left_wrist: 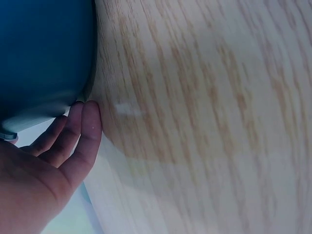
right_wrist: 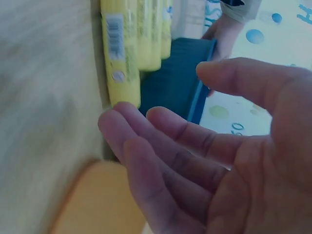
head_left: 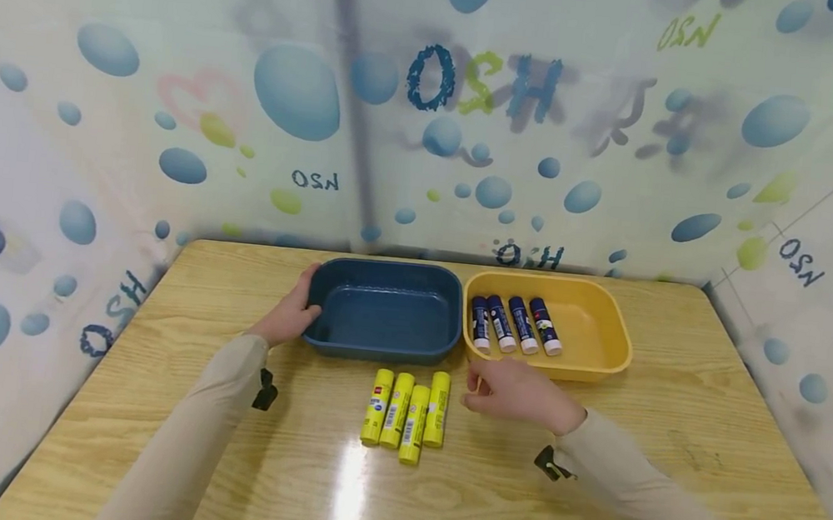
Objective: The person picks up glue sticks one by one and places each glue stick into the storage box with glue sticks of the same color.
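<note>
My left hand (head_left: 289,312) grips the left side of a dark blue plastic bin (head_left: 388,320). In the left wrist view its fingers (left_wrist: 87,131) lie along the bin's outer wall, and the thumb shows only a sliver by the rim. In front of the bin, several yellow glue sticks (head_left: 413,425) lie side by side on the table. To their right, just before the yellow bin (head_left: 591,327), is my right hand (head_left: 517,393). The right wrist view shows its fingers loosely bent and apart from the thumb, holding nothing, close to the nearest yellow glue stick (right_wrist: 122,53).
Inside the yellow bin, several dark blue glue sticks (head_left: 523,325) with white ends lie along its left part. Both bins stand side by side at the back of the wooden table (head_left: 275,481). A patterned curtain (head_left: 425,169) hangs behind the table.
</note>
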Action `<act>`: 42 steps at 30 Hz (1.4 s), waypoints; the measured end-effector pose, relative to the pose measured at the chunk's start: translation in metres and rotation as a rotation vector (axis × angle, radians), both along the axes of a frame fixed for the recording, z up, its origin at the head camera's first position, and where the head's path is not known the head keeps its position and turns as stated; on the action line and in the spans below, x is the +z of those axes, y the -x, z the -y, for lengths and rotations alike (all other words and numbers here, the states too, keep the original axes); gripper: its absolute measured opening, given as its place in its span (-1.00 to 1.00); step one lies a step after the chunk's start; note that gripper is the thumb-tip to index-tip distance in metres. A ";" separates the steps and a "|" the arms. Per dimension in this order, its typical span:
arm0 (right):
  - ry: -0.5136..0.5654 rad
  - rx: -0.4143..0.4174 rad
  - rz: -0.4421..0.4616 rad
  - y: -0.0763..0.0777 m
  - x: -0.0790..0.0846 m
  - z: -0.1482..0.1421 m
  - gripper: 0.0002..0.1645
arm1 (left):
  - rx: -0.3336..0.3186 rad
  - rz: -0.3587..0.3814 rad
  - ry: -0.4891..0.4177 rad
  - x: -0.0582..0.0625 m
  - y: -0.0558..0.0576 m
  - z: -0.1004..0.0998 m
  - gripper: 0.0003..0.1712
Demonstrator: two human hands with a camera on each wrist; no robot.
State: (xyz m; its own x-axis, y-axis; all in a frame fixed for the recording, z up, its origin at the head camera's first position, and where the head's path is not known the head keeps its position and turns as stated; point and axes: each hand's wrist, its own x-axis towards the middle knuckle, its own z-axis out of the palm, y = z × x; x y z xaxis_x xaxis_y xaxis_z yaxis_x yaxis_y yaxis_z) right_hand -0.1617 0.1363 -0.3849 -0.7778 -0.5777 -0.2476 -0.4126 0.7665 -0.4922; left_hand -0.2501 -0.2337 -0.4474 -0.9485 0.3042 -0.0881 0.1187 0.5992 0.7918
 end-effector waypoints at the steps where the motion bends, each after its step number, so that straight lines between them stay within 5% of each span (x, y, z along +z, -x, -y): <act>1: -0.003 -0.004 0.007 0.000 -0.003 0.002 -0.85 | -0.001 -0.002 0.001 0.000 0.000 0.000 -0.14; 9: 0.049 -0.126 0.031 -0.008 -0.028 0.022 -0.80 | 0.020 -0.009 0.006 -0.004 0.001 0.001 -0.14; 16: -0.035 -0.242 0.012 -0.010 -0.040 0.033 -0.61 | 0.016 -0.011 -0.002 -0.005 0.004 -0.002 -0.13; 25: -0.094 -0.284 0.010 -0.007 -0.046 0.045 -0.53 | 0.010 -0.008 -0.002 -0.002 0.004 -0.003 -0.13; 31: -0.036 -0.286 0.065 -0.006 -0.049 0.048 -0.66 | 0.015 -0.003 0.000 -0.001 0.002 -0.002 -0.13; 42: 0.050 -0.285 0.122 -0.004 -0.056 0.048 -0.57 | 0.016 -0.001 -0.005 -0.002 0.000 0.000 -0.13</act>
State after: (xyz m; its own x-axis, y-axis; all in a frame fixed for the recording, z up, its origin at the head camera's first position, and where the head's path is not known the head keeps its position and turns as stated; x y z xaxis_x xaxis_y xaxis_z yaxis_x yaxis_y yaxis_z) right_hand -0.1572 0.0884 -0.4406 -0.8763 -0.3547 -0.3260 -0.1201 0.8161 -0.5653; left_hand -0.2497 -0.2334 -0.4493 -0.9533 0.2897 -0.0853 0.1104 0.5972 0.7945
